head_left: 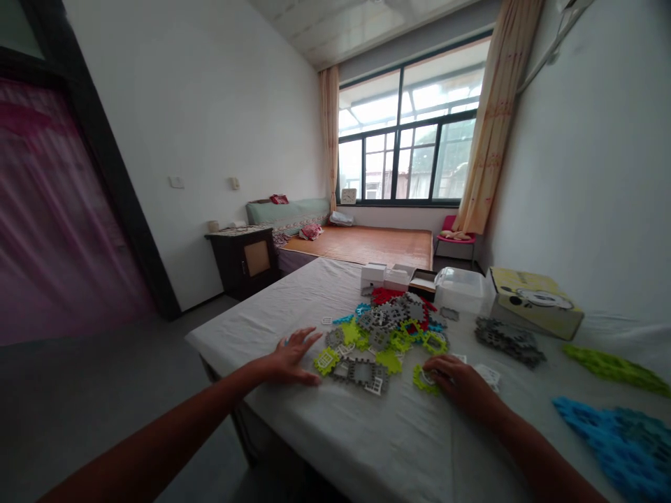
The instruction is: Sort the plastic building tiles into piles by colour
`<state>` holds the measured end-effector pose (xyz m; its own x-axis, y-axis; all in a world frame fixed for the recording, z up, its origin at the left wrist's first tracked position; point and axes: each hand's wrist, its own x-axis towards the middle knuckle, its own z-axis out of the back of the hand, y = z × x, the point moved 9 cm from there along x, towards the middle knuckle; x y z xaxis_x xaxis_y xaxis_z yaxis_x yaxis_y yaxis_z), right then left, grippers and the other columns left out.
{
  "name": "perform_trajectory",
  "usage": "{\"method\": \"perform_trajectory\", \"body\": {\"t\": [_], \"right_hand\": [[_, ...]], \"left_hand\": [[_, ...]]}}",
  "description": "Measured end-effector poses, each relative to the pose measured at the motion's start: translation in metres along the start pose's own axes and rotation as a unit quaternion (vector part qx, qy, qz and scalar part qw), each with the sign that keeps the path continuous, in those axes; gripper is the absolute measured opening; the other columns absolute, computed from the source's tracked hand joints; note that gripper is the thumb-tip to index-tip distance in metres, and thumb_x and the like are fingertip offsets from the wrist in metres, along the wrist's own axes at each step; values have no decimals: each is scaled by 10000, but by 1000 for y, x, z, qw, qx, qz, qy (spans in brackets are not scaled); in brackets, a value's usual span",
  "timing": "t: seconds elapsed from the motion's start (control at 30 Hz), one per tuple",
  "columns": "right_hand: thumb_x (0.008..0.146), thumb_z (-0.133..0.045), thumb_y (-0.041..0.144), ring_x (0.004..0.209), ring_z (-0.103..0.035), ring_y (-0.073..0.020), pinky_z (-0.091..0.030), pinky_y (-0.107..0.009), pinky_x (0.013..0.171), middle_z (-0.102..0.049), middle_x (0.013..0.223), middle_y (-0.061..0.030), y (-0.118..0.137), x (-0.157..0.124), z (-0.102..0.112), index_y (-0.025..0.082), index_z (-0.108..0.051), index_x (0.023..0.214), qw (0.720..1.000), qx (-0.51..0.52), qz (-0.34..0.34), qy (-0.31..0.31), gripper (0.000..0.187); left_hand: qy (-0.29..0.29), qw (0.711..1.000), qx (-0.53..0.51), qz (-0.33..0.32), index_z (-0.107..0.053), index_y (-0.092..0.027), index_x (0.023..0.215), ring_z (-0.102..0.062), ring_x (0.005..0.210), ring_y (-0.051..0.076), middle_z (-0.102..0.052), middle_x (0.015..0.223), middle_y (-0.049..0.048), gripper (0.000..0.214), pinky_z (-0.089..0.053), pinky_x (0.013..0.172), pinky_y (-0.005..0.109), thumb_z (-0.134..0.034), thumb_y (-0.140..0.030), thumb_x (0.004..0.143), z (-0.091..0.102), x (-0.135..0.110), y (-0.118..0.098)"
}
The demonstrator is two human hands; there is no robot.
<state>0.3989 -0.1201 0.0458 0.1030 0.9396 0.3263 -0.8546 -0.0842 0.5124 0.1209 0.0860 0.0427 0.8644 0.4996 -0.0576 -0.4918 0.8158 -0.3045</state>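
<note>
Lime-green plastic is showing under the right hand (458,383): a notched lime tile (421,380) is lying flat on the worktop (293,307), near its front edge. The hand is resting palm down over the tile's right side with its fingers bent. Whether they are clamping the tile or only touching it cannot be told.

The left hand (291,360) is lying flat on the white cloth further left, fingers spread apart and holding nothing. Its fingertips are pointing at a second lime piece (326,360) just beside them. Between the two hands a grey framed panel (361,372) is lying flat. Behind it a loose heap of tiles (391,323) in grey, lime, red and blue is spreading across the middle of the cloth.

To the right of the heap a grey stack (508,340) is sitting apart. Beyond that, a lime strip (616,367) and a blue sheet of joined tiles (618,433) are lying near the wall. At the back of the worktop small white boxes (385,276), a clear tub (461,290) and a yellow carton (535,302) are standing in a row.

Beyond the worktop a bed with a woven mat (367,244) is stretching below the window (409,140), with a dark cabinet (246,260) standing at its left
</note>
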Motion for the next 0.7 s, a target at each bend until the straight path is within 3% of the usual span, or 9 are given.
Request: {"method": "perform_trajectory", "body": {"t": [0.13,0.27,0.37,0.5,0.6,0.7], "right_hand": [[813,-435,317,909,-581,-206,-449,-347,825,-633,993,-65,-6,0,-2,233,-645,947,1000,12,-24,-6,263],[787,-455,316,789,-594,-177,-482,-315,727,-627,946,-54,-12,-1,-1,224,-629,972,997,39,-60,-20,269],[775,-470,328,778,-596,-172,-487,-303,714,-632,925,-48,-8,-1,4,221,-630,945,994,69,-75,-43,257],[771,-492,352,780,-609,-175,-491,-299,717,-651,892,-45,-9,0,19,217,-635,905,984,112,-104,-90,238],[760,-515,390,736,-619,-177,-498,-299,689,-666,856,-49,-28,-4,43,205,-634,906,972,126,-135,-146,264],[739,-537,414,709,-621,-184,-497,-299,656,-673,812,-57,-65,-18,75,186,-629,920,954,118,-175,-213,305]], "left_hand": [[-32,999,-9,-42,-60,-378,1383,15,1318,384,-5,1481,81,1067,-77,996,627,-601,-708,524,-23,10,-55],[-61,997,9,-55,-128,-382,1373,2,1320,374,-49,1479,43,941,-51,1001,628,-523,-726,592,-28,38,-94],[-96,994,44,-41,-226,-367,1351,-45,1324,338,-120,1471,30,778,-47,1014,609,-465,-685,682,-23,59,-97],[-143,987,70,3,-263,-316,1347,-88,1325,307,-182,1458,48,696,-63,1026,581,-444,-612,744,-15,85,-82],[-128,990,57,21,-267,-311,1346,-134,1318,311,-218,1447,58,679,-98,1011,594,-398,-625,759,-12,103,-73],[-118,992,37,-10,-289,-330,1333,-201,1300,306,-244,1439,52,669,-168,995,589,-372,-655,754,2,123,-72]]}}
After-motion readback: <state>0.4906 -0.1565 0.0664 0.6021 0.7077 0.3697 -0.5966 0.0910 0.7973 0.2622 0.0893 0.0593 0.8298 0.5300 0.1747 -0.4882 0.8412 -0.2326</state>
